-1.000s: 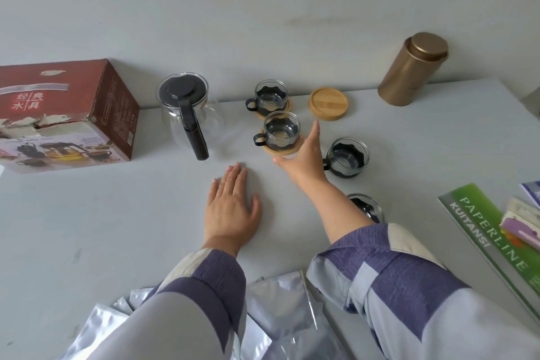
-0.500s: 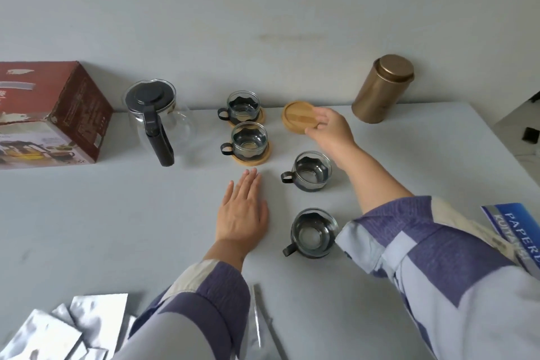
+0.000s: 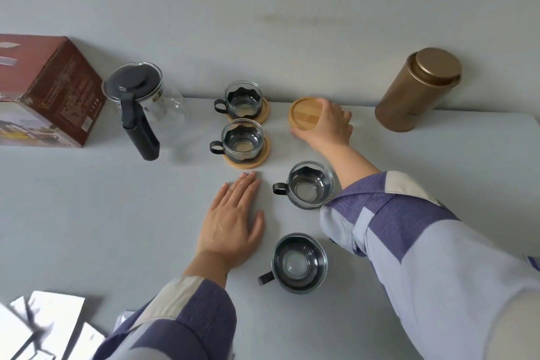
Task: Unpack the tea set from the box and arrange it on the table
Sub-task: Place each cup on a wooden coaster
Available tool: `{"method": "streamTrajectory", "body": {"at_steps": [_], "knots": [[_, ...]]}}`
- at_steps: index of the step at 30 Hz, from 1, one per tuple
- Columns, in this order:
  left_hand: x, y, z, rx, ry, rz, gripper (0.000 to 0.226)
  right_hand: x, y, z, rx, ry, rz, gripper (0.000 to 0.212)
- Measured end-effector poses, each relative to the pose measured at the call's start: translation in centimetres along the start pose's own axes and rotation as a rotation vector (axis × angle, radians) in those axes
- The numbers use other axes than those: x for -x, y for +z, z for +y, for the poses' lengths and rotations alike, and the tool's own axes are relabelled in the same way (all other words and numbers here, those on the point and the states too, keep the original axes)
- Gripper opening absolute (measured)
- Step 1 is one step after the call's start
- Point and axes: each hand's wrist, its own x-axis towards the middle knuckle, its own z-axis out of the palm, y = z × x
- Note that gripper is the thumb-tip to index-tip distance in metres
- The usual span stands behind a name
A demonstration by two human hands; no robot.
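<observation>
A glass teapot (image 3: 147, 109) with a black lid and handle stands at the back left. Two glass cups (image 3: 243, 98) (image 3: 242, 139) sit on bamboo coasters beside it. Two more cups (image 3: 310, 188) (image 3: 298, 263) stand bare on the table, nearer to me. My right hand (image 3: 328, 127) grips a stack of bamboo coasters (image 3: 304, 112) at the back, fingers over its right edge and thumb under its near edge. My left hand (image 3: 232, 221) lies flat on the table, fingers together, holding nothing, just left of the bare cups.
The red tea-set box (image 3: 49, 90) lies at the far left against the wall. A gold tin canister (image 3: 418, 90) stands at the back right. Silver foil packaging (image 3: 43, 327) lies at the near left corner. The grey table (image 3: 102, 213) runs up to a grey wall.
My right hand has left the cup on its coaster and gone right to the coaster stack, closing on it. The view swung right and came closer. My left hand stayed flat.
</observation>
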Motion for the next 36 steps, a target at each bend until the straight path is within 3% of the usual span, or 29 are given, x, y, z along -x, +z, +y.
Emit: {"method": "streamTrajectory", "body": {"at_steps": [15,22,30,36], "knots": [[-0.1,0.1,0.0,-0.011,-0.011,0.003,0.062,-1.1,-1.6,0.4,-0.130,0.015,0.069,0.079],[0.0,0.1,0.0,-0.012,-0.015,0.011,0.063,2.8,-4.4,3.3,-0.367,0.054,-0.197,0.070],[0.1,0.1,0.0,-0.022,-0.007,0.005,0.066,5.4,-4.1,5.2,-0.210,0.050,-0.187,0.069],[0.0,0.2,-0.1,-0.024,-0.005,0.001,0.065,5.3,-2.3,5.4,-0.251,0.074,-0.200,0.056]]}}
